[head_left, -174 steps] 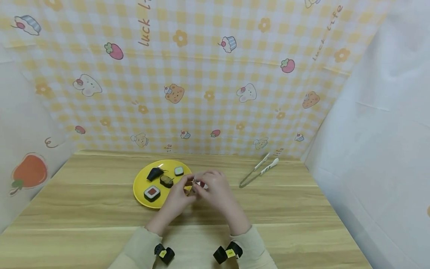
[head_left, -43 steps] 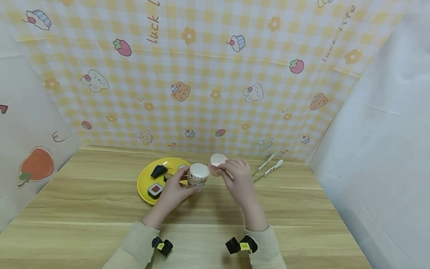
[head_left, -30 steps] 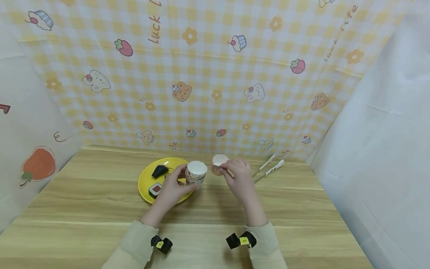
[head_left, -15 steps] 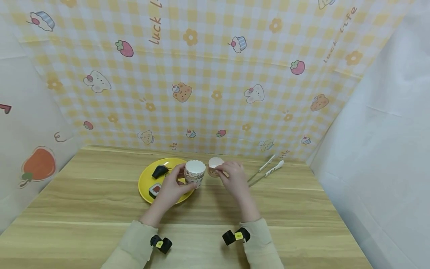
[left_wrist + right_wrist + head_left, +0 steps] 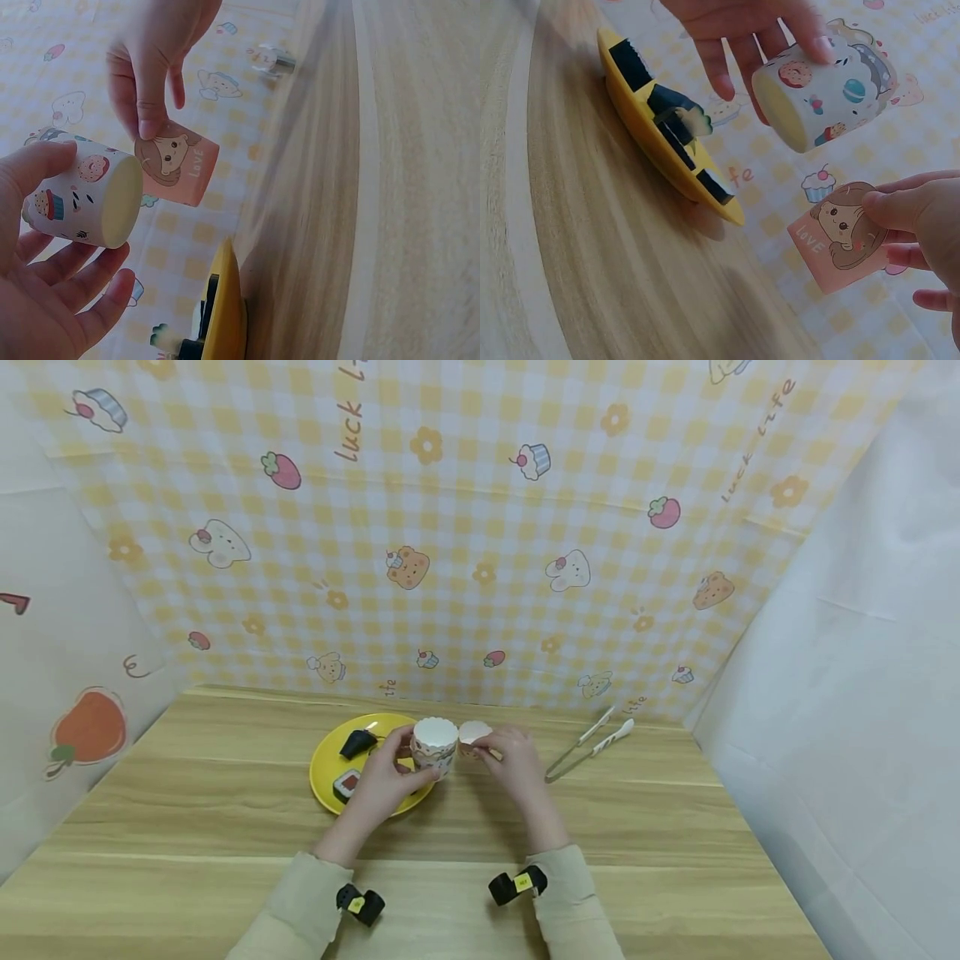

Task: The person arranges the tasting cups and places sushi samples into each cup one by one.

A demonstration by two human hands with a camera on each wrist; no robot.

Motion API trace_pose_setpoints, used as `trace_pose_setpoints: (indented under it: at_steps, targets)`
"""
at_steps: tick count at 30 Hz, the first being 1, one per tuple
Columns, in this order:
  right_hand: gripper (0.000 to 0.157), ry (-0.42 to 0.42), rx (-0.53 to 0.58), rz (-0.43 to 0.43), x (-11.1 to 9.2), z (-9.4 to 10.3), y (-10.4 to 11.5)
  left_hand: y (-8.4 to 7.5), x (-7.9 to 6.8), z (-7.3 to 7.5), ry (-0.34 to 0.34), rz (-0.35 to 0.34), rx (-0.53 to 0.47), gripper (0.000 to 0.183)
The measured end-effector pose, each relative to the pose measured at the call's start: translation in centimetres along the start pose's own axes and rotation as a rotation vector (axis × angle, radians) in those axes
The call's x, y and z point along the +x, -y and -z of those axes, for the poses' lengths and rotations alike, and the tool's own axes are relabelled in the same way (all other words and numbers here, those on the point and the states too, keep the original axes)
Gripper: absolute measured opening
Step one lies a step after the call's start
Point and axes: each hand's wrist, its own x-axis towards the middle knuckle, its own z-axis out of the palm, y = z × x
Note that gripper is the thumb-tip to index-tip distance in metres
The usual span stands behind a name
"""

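My left hand [image 5: 384,781] grips a white paper baking cup [image 5: 433,752] by its side, thumb in front and fingers behind. It is printed with donuts and cupcakes and has a scalloped rim; layered rims in the right wrist view suggest several nested cups. In the head view it overlaps the right edge of the yellow plate [image 5: 318,777], raised above it. Just to its right, my right hand [image 5: 516,764] pinches a pink paper cup [image 5: 832,240] by its rim, between thumb and fingers. A girl's face and "LOVE" are printed on it. A small gap separates the two cups.
Toy sushi lies on the plate, including a square roll [image 5: 347,784] and a black cone-shaped hand roll [image 5: 358,743]; my left hand hides part of it. White-handled tongs [image 5: 592,743] lie on the wooden table at right. A checked cloth [image 5: 480,527] hangs behind.
Both hands were close together beside the plate; then the pink cup came apart to the right in my right hand. Over the last second it has moved back left toward the white cup.
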Motion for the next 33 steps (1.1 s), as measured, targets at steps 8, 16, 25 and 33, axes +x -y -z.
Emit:
trace_pose_setpoints:
  at_steps: [8,16,25,33]
  targets:
    - [0.006,0.002,0.023,-0.022,-0.1,-0.8,-0.4,0.2,0.1,0.0,0.004,-0.003,0.003,0.071]
    - [0.006,0.041,0.000,-0.044,-0.3,-1.5,-1.0,0.3,0.3,-0.1,0.007,0.000,0.005,0.071]
    - [0.006,0.053,-0.005,-0.068,-0.8,-1.9,-1.1,0.2,0.2,0.0,0.010,0.010,0.001,0.070]
    - [0.006,0.067,-0.005,-0.089,-1.0,-2.3,-1.4,0.3,0.2,0.0,0.006,-0.001,0.001,0.071]
